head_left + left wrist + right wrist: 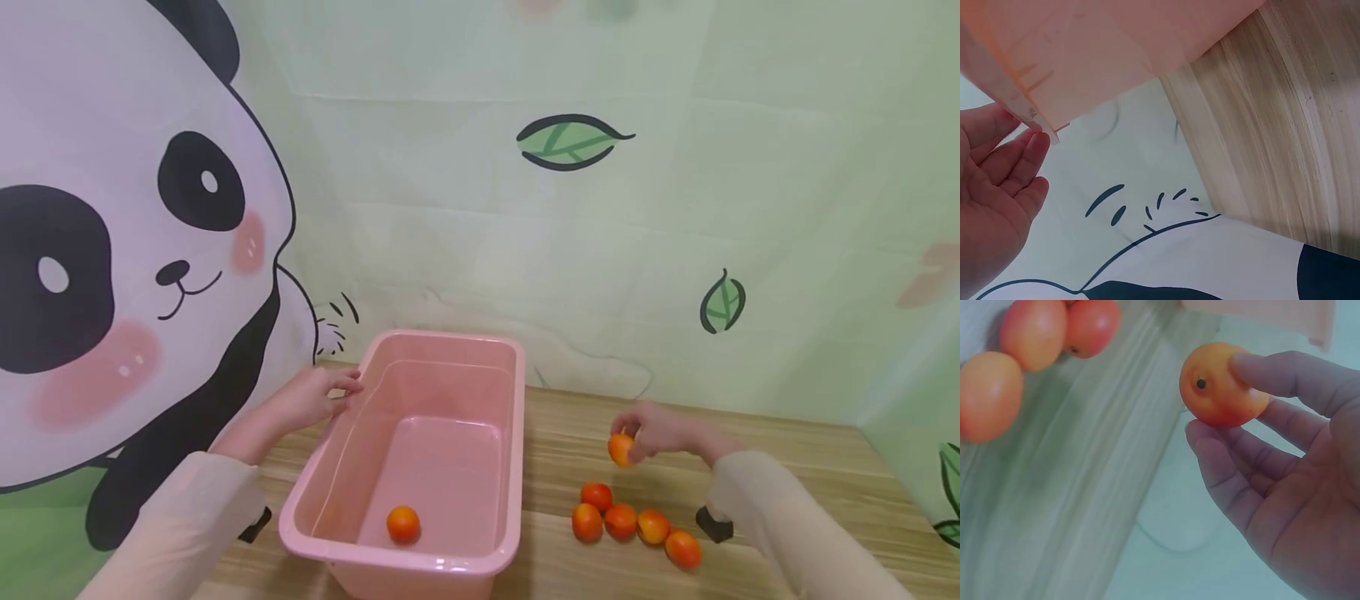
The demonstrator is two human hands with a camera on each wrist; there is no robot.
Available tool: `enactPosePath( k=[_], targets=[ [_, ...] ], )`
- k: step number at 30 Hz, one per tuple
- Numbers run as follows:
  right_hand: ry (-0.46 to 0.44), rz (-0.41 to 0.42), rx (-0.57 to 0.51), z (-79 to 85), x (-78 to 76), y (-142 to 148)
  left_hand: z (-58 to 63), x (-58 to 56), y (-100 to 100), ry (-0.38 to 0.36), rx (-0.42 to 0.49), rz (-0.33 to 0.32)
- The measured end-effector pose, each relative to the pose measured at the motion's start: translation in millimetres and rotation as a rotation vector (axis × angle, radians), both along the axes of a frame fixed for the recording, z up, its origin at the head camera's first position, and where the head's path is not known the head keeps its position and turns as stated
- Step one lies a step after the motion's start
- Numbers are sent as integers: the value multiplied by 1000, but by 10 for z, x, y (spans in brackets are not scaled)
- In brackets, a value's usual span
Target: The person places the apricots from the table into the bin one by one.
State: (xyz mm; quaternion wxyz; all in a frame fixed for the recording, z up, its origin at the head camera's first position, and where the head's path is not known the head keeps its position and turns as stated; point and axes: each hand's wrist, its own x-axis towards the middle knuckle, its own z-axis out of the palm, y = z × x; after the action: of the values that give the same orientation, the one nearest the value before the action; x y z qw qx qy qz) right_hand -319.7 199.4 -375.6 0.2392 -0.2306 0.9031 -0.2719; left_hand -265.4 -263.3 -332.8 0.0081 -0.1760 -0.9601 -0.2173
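A pink plastic tub holds one orange-red fruit near its front end. At the tub's left rim, my left hand grips the edge with its fingertips; the left wrist view shows these curled fingers at the rim's lip. To the right of the tub, my right hand pinches another orange-red fruit between thumb and fingers, raised over the table. A small dark spot marks that fruit's end. Several similar fruits lie in a cluster on the table below this hand.
The wood-grain table runs back to a pale green cloth backdrop printed with leaves. A large printed panda fills the left side. The tub's walls stand high between the two hands.
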Motion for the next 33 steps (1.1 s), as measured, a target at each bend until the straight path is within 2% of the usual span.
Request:
enactPosePath(
  k=[5, 10, 15, 20, 27, 33],
  targets=[
    [17, 19, 13, 169, 40, -57, -9, 5, -2, 11, 37, -19],
    [39, 45, 36, 338, 88, -117, -8, -2, 2, 44, -4, -30],
    [56, 85, 36, 479, 128, -171, 6, -1, 4, 16, -5, -6],
    [79, 114, 53, 583, 165, -239, -3, 0, -35, -15, 5, 0],
    [104, 159, 62, 706, 210, -372, -18, -16, -53, 10, -24, -23],
    [134, 193, 87, 817, 228, -515, 10, -13, -38, -13, -11, -16]
  ],
)
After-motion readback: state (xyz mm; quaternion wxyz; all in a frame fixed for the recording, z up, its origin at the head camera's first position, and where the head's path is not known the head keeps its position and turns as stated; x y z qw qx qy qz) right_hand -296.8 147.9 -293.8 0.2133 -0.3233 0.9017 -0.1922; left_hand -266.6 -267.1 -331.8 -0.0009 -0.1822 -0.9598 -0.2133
